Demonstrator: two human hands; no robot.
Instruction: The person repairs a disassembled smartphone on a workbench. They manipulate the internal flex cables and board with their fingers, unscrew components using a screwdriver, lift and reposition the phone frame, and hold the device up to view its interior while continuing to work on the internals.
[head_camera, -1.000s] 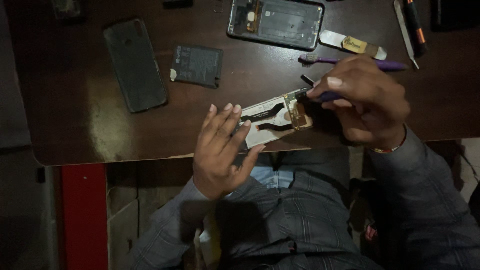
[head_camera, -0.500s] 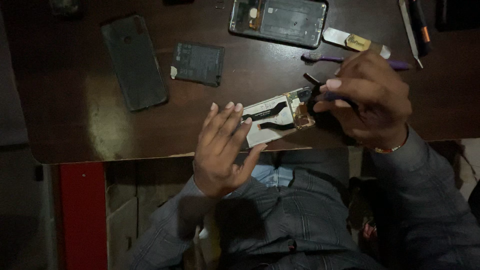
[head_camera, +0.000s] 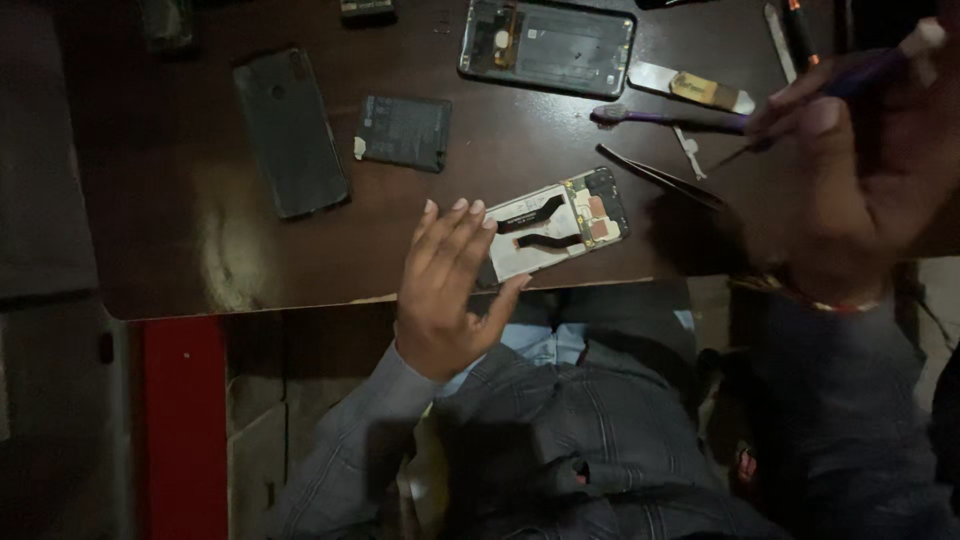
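The left hand (head_camera: 450, 290) lies flat and open, pinning the opened phone (head_camera: 555, 222) at the table's (head_camera: 200, 250) 6 o'clock edge, while the right hand (head_camera: 860, 160), raised at 3 o'clock, pinches a thin tool (head_camera: 880, 60).

Opened phone (head_camera: 555, 222) at table (head_camera: 200, 250) edge, battery (head_camera: 403, 131) behind, tweezers (head_camera: 660, 180) right

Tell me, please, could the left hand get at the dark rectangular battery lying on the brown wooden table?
Probably yes: the left hand rests beside the opened phone, and bare table lies between it and the battery.
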